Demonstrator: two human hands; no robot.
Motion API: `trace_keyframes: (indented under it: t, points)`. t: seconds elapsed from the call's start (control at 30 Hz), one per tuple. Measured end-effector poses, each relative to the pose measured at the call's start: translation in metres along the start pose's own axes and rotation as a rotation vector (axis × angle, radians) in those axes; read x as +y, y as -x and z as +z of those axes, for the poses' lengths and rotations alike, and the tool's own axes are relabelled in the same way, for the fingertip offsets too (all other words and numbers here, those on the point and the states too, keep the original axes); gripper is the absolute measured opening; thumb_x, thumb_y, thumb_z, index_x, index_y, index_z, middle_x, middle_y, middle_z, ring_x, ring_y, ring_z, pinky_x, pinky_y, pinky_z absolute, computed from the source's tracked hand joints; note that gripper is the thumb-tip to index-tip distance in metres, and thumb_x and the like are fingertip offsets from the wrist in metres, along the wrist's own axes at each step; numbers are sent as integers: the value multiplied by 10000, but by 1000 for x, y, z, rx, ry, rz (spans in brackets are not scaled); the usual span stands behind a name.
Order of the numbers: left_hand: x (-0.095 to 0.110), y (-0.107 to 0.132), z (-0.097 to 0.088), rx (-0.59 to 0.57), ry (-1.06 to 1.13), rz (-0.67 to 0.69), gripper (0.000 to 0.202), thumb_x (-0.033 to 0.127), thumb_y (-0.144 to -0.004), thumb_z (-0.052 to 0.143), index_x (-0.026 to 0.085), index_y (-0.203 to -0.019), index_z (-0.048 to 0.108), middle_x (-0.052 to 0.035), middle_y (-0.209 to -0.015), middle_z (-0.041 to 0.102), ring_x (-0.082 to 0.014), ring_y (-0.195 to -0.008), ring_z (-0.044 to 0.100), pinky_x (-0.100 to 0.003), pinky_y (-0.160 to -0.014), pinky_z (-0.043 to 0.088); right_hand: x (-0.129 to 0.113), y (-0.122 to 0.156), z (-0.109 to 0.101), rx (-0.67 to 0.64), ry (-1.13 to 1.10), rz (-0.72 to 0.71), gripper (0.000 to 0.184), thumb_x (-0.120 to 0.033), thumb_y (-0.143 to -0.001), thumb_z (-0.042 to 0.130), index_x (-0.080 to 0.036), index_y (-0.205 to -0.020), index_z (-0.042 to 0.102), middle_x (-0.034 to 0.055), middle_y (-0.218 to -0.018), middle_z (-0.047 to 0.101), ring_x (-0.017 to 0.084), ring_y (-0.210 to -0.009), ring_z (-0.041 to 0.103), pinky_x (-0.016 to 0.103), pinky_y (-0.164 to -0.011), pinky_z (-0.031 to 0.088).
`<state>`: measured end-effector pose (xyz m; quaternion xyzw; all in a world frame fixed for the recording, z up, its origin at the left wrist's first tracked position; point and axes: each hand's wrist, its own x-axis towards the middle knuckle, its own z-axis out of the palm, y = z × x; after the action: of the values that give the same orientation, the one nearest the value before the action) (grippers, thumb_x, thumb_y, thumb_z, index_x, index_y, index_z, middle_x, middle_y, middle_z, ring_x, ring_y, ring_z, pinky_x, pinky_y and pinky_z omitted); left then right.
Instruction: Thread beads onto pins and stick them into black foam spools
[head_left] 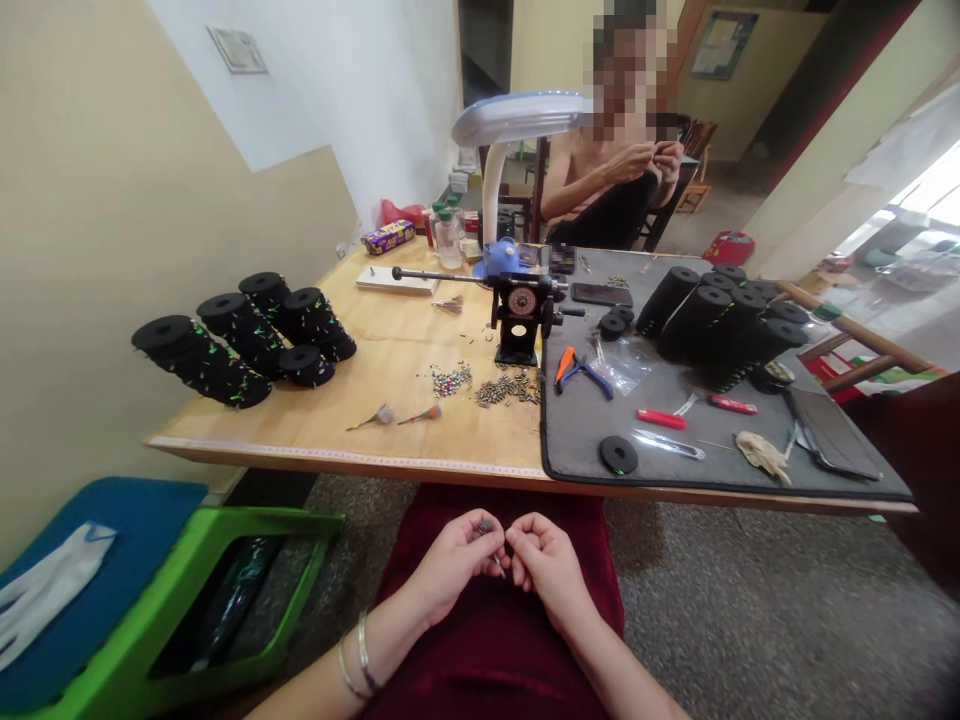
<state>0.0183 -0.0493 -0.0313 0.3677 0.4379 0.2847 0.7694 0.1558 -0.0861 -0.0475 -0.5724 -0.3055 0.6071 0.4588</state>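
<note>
- The left hand (452, 558) and right hand (550, 562) meet fingertip to fingertip low over a dark red cloth (495, 640) on the lap, in front of the table edge.
- The left hand pinches a small dark piece (486, 524) between thumb and fingers; the right hand's fingertips are pressed together just beside it, and what they grip is too small to tell.
- A wooden table (337, 410) carries a grey mat (720, 455) on its right half.
- Black spools (225, 345) lie on the bare wood, with more on the mat.
- A black winder (520, 312) and a lamp (517, 118) stand mid-table, with small metal parts (506, 390) near them.
- Another person (611, 180) sits at the far end.
- A green stool (225, 570) stands on the speckled floor (750, 610), near the beige wall (75, 200).
</note>
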Motion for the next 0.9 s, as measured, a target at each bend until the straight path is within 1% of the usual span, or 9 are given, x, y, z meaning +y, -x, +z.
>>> trace_keyframes:
  t: [0.2,0.3,0.5,0.7,0.9]
  points:
    - [-3,-3,-2,69,-90,47,181,289,-715,669,156,-705,548,15,-603,595,-104,-551,550,-219,-542,424,2,4,-2,-56,29,68,399,-545,-706,653,-180,-663,497,-69,-357,522,32,-282,310,164,-327,168]
    - [-3,-3,-3,80,-112,44,176,291,-719,660,157,-707,547,29,-607,579,-90,-523,526,-213,-527,407,2,5,-1,-85,19,92,403,-550,-705,649,-177,-671,501,-71,-356,521,31,-278,318,161,-323,172]
    - [-4,-5,-5,84,-153,69,193,314,-726,661,159,-706,550,41,-618,554,-86,-517,508,-212,-533,408,5,3,0,-124,0,90,436,-581,-685,658,-186,-671,474,-72,-358,527,34,-275,337,159,-319,188]
    - [-4,-5,-6,76,-198,115,185,314,-748,650,155,-722,559,32,-644,556,-92,-535,515,-215,-544,417,3,3,0,-136,-9,100,424,-566,-691,659,-183,-663,478,-79,-353,514,34,-274,331,157,-322,189]
    - [0,-3,-3,74,-272,165,172,309,-764,633,160,-722,556,25,-611,568,-108,-544,534,-222,-545,428,-1,3,1,-103,-24,131,394,-530,-695,664,-176,-668,494,-77,-356,516,30,-272,321,154,-318,173]
